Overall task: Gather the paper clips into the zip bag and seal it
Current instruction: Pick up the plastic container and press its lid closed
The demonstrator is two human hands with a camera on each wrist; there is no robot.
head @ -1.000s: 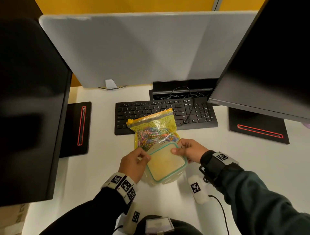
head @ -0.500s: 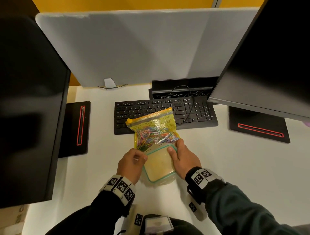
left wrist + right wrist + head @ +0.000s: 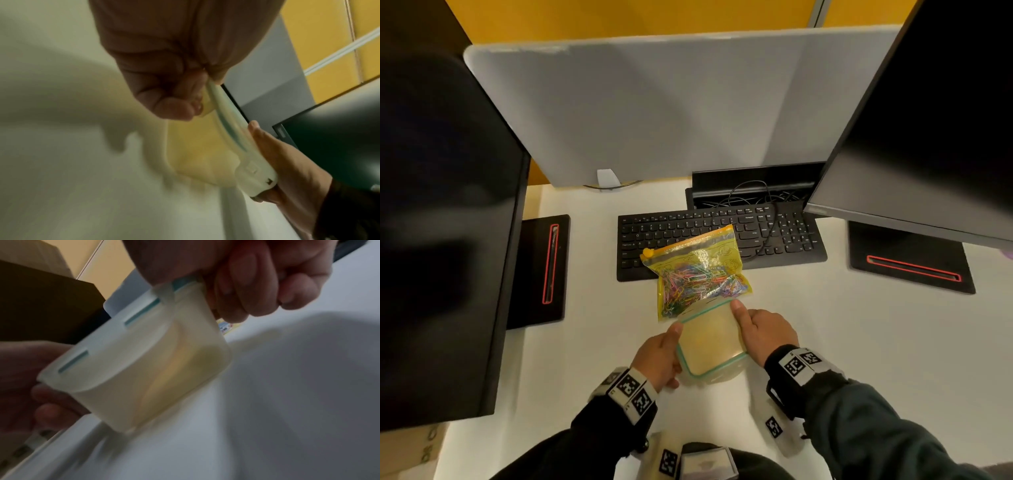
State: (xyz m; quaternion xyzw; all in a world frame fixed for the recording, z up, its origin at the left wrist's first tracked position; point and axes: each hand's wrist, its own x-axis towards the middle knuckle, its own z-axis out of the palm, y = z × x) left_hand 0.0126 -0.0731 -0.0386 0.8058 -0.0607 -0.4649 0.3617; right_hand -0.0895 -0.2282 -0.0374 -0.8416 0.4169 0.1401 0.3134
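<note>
A yellow-tinted zip bag point(image 3: 698, 270) full of coloured paper clips point(image 3: 695, 281) lies on the desk, its top edge over the keyboard's front. Its yellow slider point(image 3: 648, 253) sits at the left end of the zip. Just in front of it, both hands hold a translucent lidded container point(image 3: 710, 342) with a teal rim, tilted above the desk. My left hand point(image 3: 671, 353) grips its left edge; in the left wrist view the fingers point(image 3: 174, 105) pinch the lid's flap. My right hand point(image 3: 746, 325) grips the right side, thumb along the lid. I see no clips inside the container point(image 3: 144, 361).
A black keyboard point(image 3: 722, 236) with a loose cable lies behind the bag. Dark monitors point(image 3: 441, 240) point(image 3: 928, 120) overhang both sides of the white desk point(image 3: 859, 342), each on a black base point(image 3: 541, 270). A grey divider panel point(image 3: 671, 109) closes the back.
The container has come closer to me and turned lengthwise. My right hand slid from its far right corner to its right side, and the left hand dropped lower along the left edge. The bag stayed put.
</note>
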